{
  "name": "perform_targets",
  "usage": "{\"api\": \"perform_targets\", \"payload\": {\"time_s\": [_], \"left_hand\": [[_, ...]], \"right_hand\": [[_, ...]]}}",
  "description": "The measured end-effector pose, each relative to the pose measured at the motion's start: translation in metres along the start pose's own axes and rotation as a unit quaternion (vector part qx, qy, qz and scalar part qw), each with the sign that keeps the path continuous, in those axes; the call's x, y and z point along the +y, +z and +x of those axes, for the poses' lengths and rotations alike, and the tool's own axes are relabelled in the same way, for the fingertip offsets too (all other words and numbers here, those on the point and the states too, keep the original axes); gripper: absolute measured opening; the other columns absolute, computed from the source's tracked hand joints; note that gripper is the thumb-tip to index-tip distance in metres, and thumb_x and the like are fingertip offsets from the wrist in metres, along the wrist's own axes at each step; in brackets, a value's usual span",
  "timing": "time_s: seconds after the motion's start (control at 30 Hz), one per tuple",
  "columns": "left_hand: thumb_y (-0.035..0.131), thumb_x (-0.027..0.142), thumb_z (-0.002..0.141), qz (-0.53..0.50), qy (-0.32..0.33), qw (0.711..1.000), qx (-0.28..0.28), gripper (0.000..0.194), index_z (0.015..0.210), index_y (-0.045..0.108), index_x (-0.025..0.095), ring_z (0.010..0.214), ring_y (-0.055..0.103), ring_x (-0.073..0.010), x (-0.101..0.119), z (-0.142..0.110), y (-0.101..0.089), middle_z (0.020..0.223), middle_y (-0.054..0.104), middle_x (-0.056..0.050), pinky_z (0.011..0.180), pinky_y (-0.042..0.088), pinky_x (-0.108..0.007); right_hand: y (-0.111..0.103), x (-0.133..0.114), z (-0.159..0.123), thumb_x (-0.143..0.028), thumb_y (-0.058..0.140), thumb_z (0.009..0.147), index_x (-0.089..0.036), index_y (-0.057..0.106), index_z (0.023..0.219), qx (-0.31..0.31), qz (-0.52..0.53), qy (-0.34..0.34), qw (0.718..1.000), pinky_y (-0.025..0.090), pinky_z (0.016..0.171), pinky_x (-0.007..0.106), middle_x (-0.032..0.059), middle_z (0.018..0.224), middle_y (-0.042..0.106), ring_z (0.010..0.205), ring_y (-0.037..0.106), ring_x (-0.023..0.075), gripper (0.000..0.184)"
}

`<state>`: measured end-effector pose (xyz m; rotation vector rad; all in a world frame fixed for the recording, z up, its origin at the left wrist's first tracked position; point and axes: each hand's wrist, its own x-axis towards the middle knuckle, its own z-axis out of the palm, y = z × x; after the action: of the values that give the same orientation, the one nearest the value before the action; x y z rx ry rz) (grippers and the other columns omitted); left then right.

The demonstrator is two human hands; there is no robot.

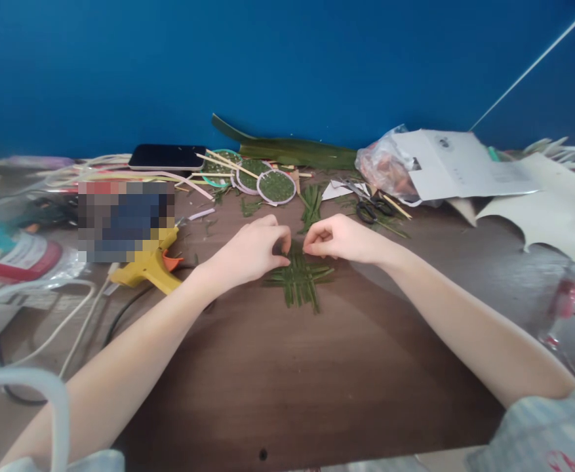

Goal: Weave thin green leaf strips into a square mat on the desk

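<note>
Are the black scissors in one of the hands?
No, the black-handled scissors lie on the brown wooden table beyond both hands.

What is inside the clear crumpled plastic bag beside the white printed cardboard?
Orange-brown pieces show through the clear bag; what they are is unclear. The white cardboard seems to cover its right edge, hiding anything there.

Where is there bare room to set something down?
Widest: brown tabletop between left forearm and right forearm, nearer the person than the crossed green strips. A smaller patch lies between right forearm and white sheet. Crowded: the back, with phone, round pieces, scissors and plastic bag.
</note>
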<state>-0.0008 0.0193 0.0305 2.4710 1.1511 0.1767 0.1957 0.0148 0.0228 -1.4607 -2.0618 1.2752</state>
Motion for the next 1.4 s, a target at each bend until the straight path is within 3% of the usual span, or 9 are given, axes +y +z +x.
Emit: {"api": "perform_targets", "payload": {"time_s": [0.33, 0.6, 0.8, 1.23, 1.4], "left_hand": [[0.059, 0.029, 0.070, -0.050, -0.019, 0.999, -0.009, 0.019, 0.084, 0.051, 0.019, 0.071, 0.051, -0.0137, -0.005, 0.001, -0.001, 0.079, 0.052, 0.000, 0.064, 0.037, -0.025], [0.045, 0.013, 0.072, -0.085, -0.051, 0.994, -0.038, 0.020, 0.090, 0.050, 0.019, 0.068, 0.057, -0.0133, -0.006, -0.002, -0.002, 0.074, 0.062, 0.001, 0.064, 0.040, -0.024], [0.050, 0.022, 0.075, -0.089, -0.054, 0.994, -0.021, 0.017, 0.091, 0.048, 0.019, 0.065, 0.056, -0.0138, -0.008, 0.000, 0.005, 0.071, 0.061, 0.002, 0.063, 0.039, -0.025], [0.054, 0.020, 0.072, -0.106, -0.063, 0.992, -0.029, 0.020, 0.089, 0.043, 0.020, 0.064, 0.054, -0.0133, -0.007, 0.000, 0.006, 0.068, 0.058, 0.003, 0.061, 0.038, -0.025], [0.055, 0.023, 0.071, -0.079, -0.066, 0.994, -0.035, 0.013, 0.076, 0.045, 0.019, 0.063, 0.051, -0.0123, -0.006, 0.001, 0.002, 0.069, 0.056, 0.003, 0.059, 0.035, -0.024]], "right_hand": [[0.011, -0.003, -0.001, -0.028, 0.061, 0.069, -0.014, 0.064, 0.068, -0.004, -0.040, -0.006, 0.999, 0.032, 0.051, 0.022, -0.0027, 0.054, 0.053, 0.048, 0.042, 0.0060, 0.014], [0.013, -0.001, 0.001, -0.032, 0.063, 0.067, -0.015, 0.063, 0.068, 0.016, -0.063, -0.004, 0.998, 0.033, 0.053, 0.023, -0.0016, 0.057, 0.057, 0.051, 0.045, 0.0076, 0.017], [0.014, -0.001, 0.000, -0.030, 0.063, 0.067, -0.016, 0.059, 0.067, 0.012, -0.079, -0.011, 0.997, 0.031, 0.051, 0.022, -0.0028, 0.055, 0.055, 0.049, 0.044, 0.0071, 0.014], [0.013, -0.005, -0.001, -0.027, 0.063, 0.068, -0.016, 0.061, 0.068, -0.013, -0.099, -0.022, 0.995, 0.031, 0.051, 0.021, -0.0027, 0.057, 0.055, 0.050, 0.044, 0.0066, 0.012], [0.014, -0.004, -0.001, -0.027, 0.062, 0.068, -0.015, 0.061, 0.068, -0.014, -0.104, -0.023, 0.994, 0.031, 0.050, 0.021, -0.0028, 0.056, 0.055, 0.049, 0.043, 0.0063, 0.012]]}}
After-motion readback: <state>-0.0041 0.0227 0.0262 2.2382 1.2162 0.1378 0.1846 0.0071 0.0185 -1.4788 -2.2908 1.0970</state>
